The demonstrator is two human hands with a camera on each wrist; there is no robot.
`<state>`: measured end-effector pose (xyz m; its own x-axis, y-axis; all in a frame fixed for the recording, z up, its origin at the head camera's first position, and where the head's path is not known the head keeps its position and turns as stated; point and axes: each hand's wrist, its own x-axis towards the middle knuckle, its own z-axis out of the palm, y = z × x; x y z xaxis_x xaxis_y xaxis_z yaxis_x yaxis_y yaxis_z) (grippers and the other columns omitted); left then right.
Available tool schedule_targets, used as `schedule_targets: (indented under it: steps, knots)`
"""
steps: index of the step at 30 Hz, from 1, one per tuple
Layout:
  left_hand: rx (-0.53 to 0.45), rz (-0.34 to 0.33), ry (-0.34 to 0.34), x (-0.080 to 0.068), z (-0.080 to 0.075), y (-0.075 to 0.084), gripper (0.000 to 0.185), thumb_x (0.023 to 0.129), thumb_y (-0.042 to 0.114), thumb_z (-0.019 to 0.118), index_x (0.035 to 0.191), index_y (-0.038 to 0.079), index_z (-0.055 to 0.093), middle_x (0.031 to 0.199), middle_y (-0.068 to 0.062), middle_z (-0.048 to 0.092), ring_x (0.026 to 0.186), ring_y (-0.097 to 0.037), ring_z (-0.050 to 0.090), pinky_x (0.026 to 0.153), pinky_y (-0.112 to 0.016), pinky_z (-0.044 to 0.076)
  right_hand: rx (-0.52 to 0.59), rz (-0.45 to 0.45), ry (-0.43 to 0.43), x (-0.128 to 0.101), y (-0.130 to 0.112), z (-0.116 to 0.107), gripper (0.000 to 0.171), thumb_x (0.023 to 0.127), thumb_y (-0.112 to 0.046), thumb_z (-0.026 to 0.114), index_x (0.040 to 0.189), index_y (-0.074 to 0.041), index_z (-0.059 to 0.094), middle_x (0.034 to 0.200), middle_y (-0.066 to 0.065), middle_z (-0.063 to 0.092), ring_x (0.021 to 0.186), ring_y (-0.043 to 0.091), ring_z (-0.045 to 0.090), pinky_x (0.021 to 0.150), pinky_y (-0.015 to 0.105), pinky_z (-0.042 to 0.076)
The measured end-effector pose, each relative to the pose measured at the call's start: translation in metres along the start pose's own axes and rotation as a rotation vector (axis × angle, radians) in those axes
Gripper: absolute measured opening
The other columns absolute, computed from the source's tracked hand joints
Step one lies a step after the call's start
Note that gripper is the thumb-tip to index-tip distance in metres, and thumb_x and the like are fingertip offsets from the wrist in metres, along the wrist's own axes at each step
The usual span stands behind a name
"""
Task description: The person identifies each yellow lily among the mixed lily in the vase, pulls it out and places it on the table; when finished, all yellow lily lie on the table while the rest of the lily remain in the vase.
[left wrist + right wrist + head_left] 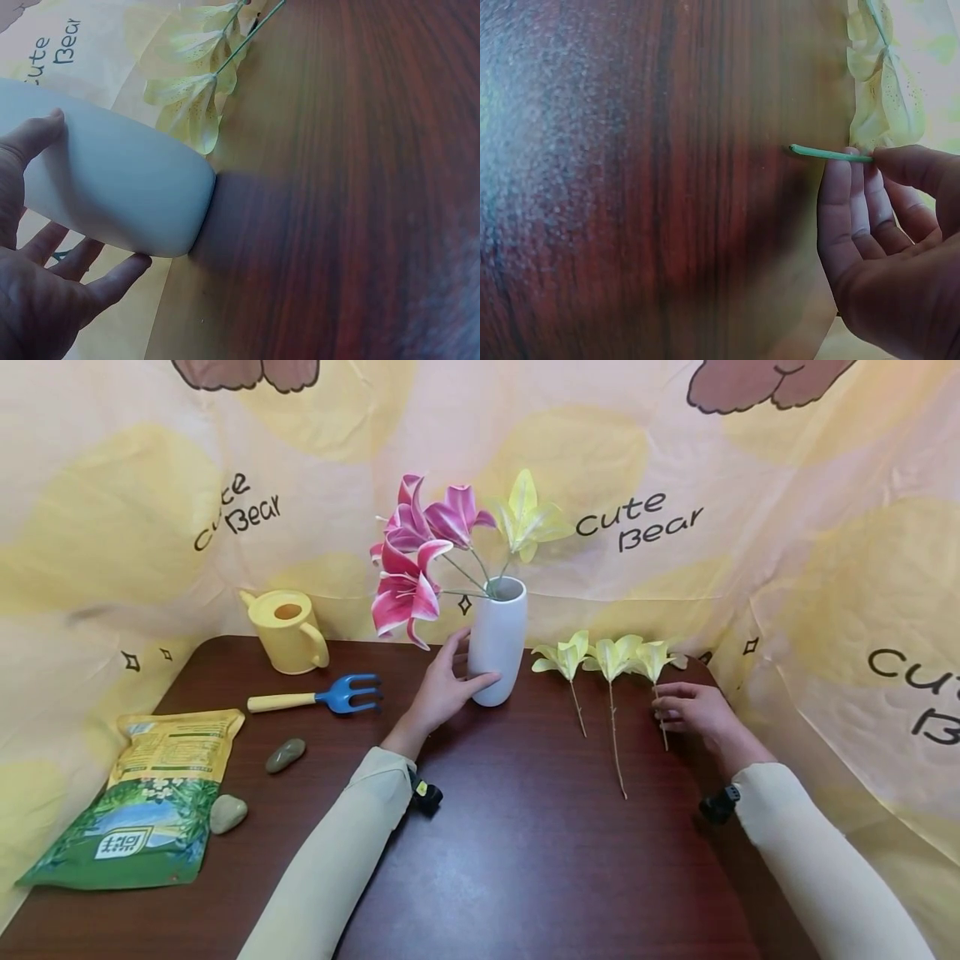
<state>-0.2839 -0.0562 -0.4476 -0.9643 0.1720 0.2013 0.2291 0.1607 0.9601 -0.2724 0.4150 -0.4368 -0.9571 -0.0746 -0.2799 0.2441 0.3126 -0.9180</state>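
Note:
A white vase [497,639] stands at the back middle of the dark wooden table [525,860], holding pink lilies [408,556] and one yellow lily [525,518]. My left hand [450,681] grips the vase low on its left side; in the left wrist view the thumb and fingers [112,277] wrap round the vase [150,195]. Three yellow lilies lie to the right of the vase. My right hand [693,710] pinches the stem of the rightmost lily [654,658]. The right wrist view shows that green stem [817,153] between thumb and fingertips [836,180], the stem still low over the table.
On the left are a yellow watering can [288,631], a blue hand rake [318,697], two stones [285,754] [227,812] and a green-and-yellow bag [146,802]. The other two loose lilies [566,658] [613,658] lie between the vase and my right hand. A printed cloth backdrop [825,568] surrounds the table.

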Motion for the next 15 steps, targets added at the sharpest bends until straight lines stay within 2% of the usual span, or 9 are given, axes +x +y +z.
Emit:
schedule_targets:
  steps: [4,10,15]
  knots:
    - [-0.001,-0.001,-0.002,-0.0001,-0.0001,0.0002,0.089,0.097,0.034,0.091,0.17,0.031,0.041,0.165,-0.011,0.053,0.151,-0.038,0.058,0.119,-0.059,0.058,-0.007,0.008,-0.006,0.0023,0.0034,0.0001,0.019,0.114,-0.009,0.062,0.131,-0.014,0.07,0.096,-0.013,0.083,0.089,0.003,0.077,0.079,0.025,0.068]
    - [-0.003,0.001,-0.002,-0.0006,-0.0003,0.0009,0.089,0.097,0.034,0.091,0.17,0.031,0.041,0.165,-0.01,0.054,0.15,-0.038,0.059,0.119,-0.058,0.058,-0.069,0.016,-0.015,0.0034,0.007,-0.0003,0.045,0.115,-0.011,0.061,0.155,0.008,0.053,0.1,-0.015,0.082,0.093,0.002,0.078,0.082,0.026,0.068]
    - [-0.002,0.009,-0.003,0.0003,-0.0007,-0.0002,0.089,0.097,0.034,0.091,0.17,0.03,0.041,0.164,-0.011,0.054,0.15,-0.038,0.059,0.118,-0.059,0.058,-0.089,0.016,-0.006,0.0034,0.0052,-0.0001,0.05,0.115,-0.011,0.06,0.158,0.013,0.048,0.099,-0.016,0.083,0.092,0.002,0.078,0.082,0.025,0.068]
